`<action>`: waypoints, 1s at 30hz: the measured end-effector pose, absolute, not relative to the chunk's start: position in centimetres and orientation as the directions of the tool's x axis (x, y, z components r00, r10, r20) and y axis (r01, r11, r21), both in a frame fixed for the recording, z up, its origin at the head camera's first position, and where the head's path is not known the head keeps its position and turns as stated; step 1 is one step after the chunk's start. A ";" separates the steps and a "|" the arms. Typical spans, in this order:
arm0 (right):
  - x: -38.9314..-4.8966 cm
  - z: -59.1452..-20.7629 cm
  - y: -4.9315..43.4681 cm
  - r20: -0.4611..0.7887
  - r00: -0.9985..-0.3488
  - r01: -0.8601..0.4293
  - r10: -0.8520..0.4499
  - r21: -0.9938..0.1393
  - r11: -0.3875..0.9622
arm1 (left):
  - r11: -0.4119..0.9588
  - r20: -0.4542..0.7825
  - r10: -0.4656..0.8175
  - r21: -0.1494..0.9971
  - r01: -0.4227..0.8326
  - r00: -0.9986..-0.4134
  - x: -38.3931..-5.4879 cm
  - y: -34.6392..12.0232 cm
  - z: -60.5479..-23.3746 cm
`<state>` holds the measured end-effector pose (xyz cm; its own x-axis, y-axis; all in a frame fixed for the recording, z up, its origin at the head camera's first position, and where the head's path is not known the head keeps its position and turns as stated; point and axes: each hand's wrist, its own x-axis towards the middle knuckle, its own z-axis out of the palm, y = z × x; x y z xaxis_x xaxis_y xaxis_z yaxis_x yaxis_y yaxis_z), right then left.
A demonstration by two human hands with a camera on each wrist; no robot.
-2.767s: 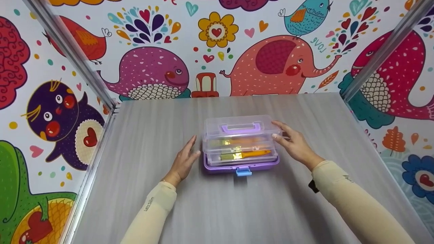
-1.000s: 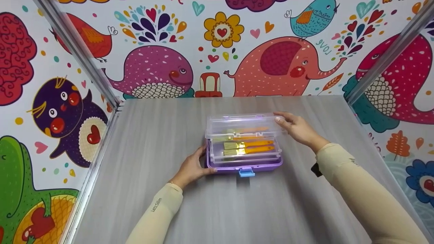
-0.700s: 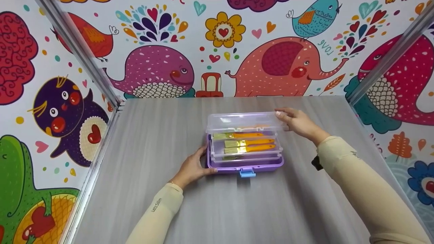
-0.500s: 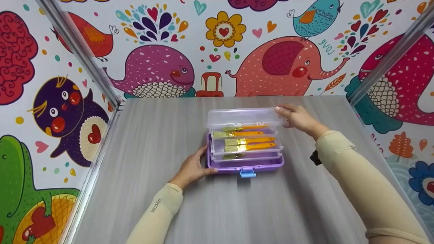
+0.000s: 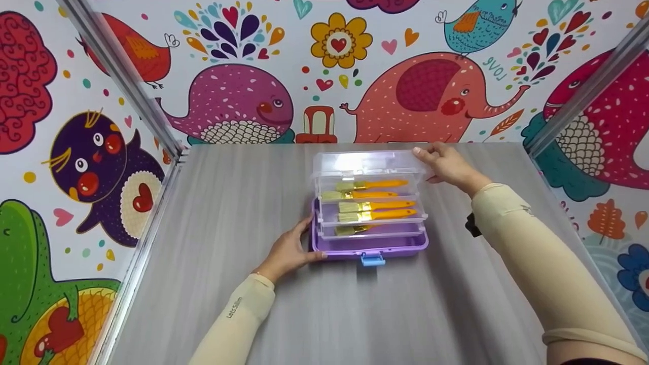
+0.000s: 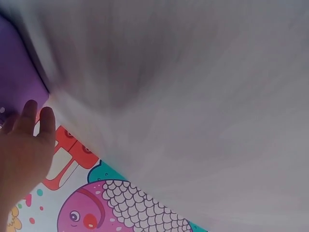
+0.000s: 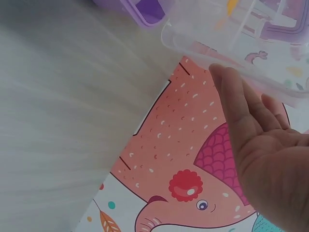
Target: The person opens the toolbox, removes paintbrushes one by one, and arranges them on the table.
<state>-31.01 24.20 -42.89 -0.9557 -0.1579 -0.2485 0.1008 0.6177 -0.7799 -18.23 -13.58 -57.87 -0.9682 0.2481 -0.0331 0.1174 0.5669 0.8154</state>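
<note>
Cartoon-printed wall (image 5: 334, 106) behind grey table (image 5: 228, 203), right grip (image 5: 447, 165) pinching clear lid (image 5: 365, 162), left grip (image 5: 288, 253) clasping purple box (image 5: 339, 252), orange-handled brushes (image 5: 390, 205) between both grips.

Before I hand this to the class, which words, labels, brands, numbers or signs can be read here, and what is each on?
"LOVE", mirror-reversed: the patterned back wall.
"Lets", then blurred letters: the left sleeve.
Dark marks, too small to read: the right sleeve.
No readable text: the purple box.
</note>
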 end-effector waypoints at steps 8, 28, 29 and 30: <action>-31.4 -43.3 24.3 -0.207 -0.959 0.068 -0.192 -0.828 0.556 | 0.648 -0.038 0.201 0.754 0.104 -0.979 -18.2 -13.2 -57.5; -32.7 -42.6 23.3 -0.244 -0.965 0.120 -0.099 -0.741 0.660 | 0.639 0.014 0.272 0.745 0.191 -0.962 -18.4 -14.0 -57.9; -32.9 -42.5 23.3 -0.250 -0.964 0.128 -0.095 -0.742 0.658 | 0.640 0.014 0.272 0.744 0.192 -0.962 -18.4 -13.9 -58.0; -33.0 -42.5 23.2 -0.254 -0.963 0.133 -0.093 -0.745 0.654 | 0.641 0.016 0.272 0.742 0.194 -0.962 -18.4 -13.9 -58.0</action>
